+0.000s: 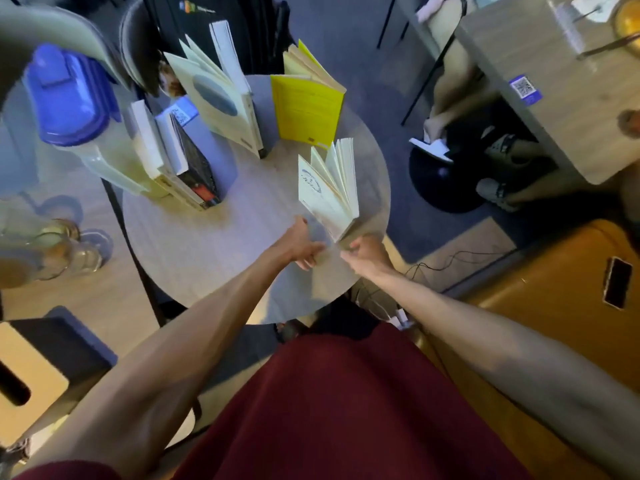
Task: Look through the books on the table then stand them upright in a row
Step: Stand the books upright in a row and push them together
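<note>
Round table (207, 258) bears upright books (308, 109); both hands (304, 249) near cream book (329, 188).

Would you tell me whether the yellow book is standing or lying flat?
Standing: the yellow book rests on its bottom edge, covers slightly spread.
</note>
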